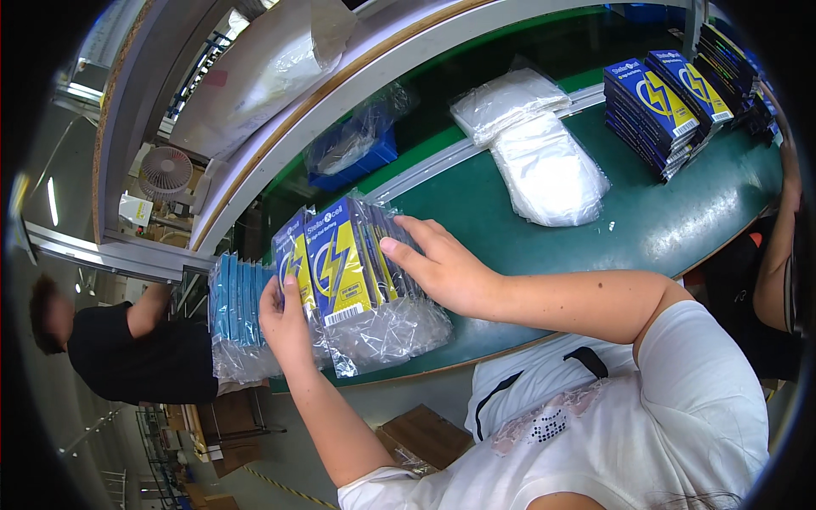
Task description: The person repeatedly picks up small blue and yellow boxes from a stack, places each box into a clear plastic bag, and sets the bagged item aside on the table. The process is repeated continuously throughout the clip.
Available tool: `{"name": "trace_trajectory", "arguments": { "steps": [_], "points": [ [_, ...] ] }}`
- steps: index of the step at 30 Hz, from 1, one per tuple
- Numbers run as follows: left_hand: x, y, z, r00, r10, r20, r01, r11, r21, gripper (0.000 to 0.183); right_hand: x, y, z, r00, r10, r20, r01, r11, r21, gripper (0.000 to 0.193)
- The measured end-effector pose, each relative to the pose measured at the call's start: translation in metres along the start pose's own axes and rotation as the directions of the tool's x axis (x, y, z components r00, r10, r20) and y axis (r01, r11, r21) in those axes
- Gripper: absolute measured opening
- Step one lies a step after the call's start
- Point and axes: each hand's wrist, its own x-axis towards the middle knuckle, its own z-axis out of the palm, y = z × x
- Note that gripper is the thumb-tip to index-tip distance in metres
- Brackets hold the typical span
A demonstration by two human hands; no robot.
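Note:
A row of flat blue-and-yellow battery boxes (340, 263), packed in clear plastic bags, stands on edge on the green table between my hands. My left hand (287, 327) grips its left side, with the thumb on the front of a box. Against the right side presses my right hand (446, 268), its fingers over the upper edges of the bagged boxes. The loose ends of the bags (387, 333) spread toward me in crinkled folds. Just left of my left hand stands another row of bagged light-blue packs (238, 297).
Clear plastic bags (548, 170) lie in a pile beyond my right hand. Stacks of unbagged battery boxes (650, 110) stand at the far right. A blue bin (353, 161) sits behind a metal rail. One person (140, 348) is at the left, another's arm (778, 246) at the right.

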Motion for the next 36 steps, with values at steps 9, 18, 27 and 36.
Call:
{"name": "trace_trajectory", "arguments": {
  "steps": [9,18,27,36],
  "points": [
    [-0.035,-0.012,-0.003,0.989,0.022,-0.148,-0.082,0.906,-0.415,0.076,0.082,-0.016,-0.019,0.959,-0.282,0.033,0.278,0.957,0.083,0.072],
    [-0.083,-0.041,0.091,0.666,0.397,-0.631,-0.457,0.886,0.075,0.084,0.189,0.022,0.034,0.731,-0.03,0.681,-0.191,0.95,0.247,0.077],
    [-0.067,-0.029,0.092,0.77,0.308,-0.559,-0.279,0.95,0.139,0.087,0.186,0.007,0.056,0.388,-0.076,0.918,-0.578,0.756,0.307,0.06],
    [-0.081,-0.025,0.085,0.777,0.395,-0.489,-0.338,0.919,0.206,0.071,0.198,0.017,0.049,0.517,-0.015,0.856,-0.546,0.764,0.343,0.072]
  ]
}}
